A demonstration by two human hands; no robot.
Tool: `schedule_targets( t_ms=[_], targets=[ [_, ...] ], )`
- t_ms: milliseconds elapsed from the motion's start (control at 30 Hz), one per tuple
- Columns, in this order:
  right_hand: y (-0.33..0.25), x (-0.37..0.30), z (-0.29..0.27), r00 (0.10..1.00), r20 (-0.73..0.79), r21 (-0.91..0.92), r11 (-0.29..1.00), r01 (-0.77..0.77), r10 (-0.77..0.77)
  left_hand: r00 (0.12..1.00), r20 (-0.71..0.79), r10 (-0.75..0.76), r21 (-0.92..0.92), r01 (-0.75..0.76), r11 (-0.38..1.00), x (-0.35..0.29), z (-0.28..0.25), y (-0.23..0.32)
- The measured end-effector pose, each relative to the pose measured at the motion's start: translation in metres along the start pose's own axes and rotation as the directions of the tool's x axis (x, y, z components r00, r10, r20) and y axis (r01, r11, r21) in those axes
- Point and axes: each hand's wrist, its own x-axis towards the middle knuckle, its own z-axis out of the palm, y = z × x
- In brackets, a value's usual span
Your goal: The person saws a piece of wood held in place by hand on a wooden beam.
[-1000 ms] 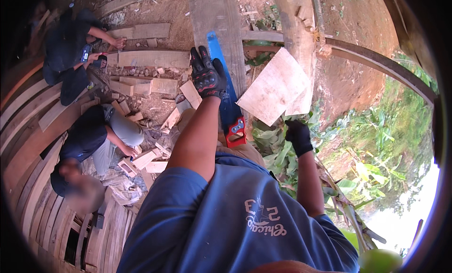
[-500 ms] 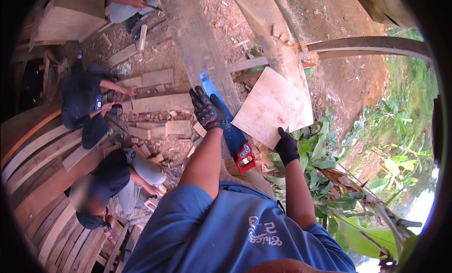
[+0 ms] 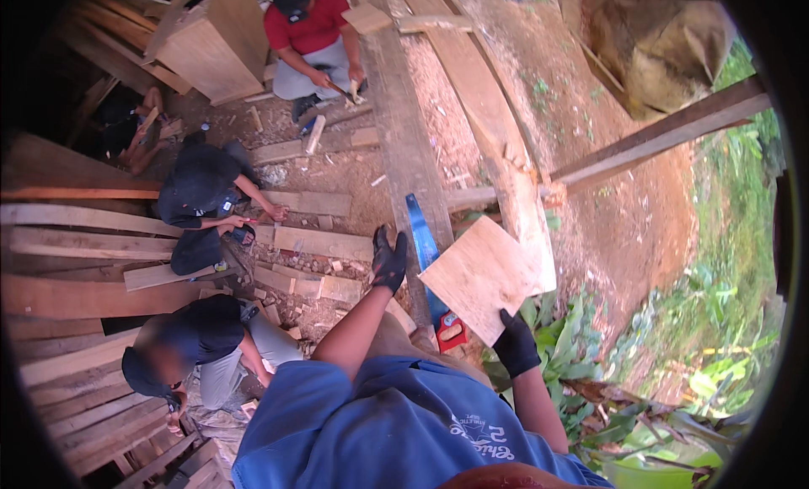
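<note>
My right hand (image 3: 516,346), in a dark glove, grips the lower right edge of a pale, squarish sheet of plywood (image 3: 477,274), thumb on top. Just left of the sheet lies a hand saw (image 3: 424,249) with a blue blade and a red handle, on a long grey-brown plank (image 3: 404,126); the sheet hides a little of its blade. My left hand (image 3: 389,261), gloved in black, hovers beside the saw with thumb and fingers apart, holding nothing.
A long pale board (image 3: 472,84) runs beyond the sheet. Co-workers crouch on the left, and a person in red (image 3: 308,34) works a piece of wood at the far end. Offcuts (image 3: 340,288) litter the ground; leafy plants (image 3: 560,337) grow at the right.
My left hand has turned and moved off the saw, which now shows more of its blade. The view has shifted, bringing the person in red fully in. The plywood stays in my right hand.
</note>
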Motion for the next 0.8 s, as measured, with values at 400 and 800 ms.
schedule_targets(
  t_ms=[400, 800],
  targets=[
    [-0.085, -0.010, 0.120, 0.804, 0.418, -0.124, 0.850, 0.511, -0.423, 0.937, 0.349, 0.009, -0.840, 0.309, 0.447, -0.155, -0.128, 0.115],
    [-0.185, -0.024, 0.143, 0.987, -0.137, 0.537, 0.831, 0.146, -0.085, 0.772, 0.562, 0.297, 0.052, -0.391, 0.919, -0.191, -0.267, 0.151]
  ],
)
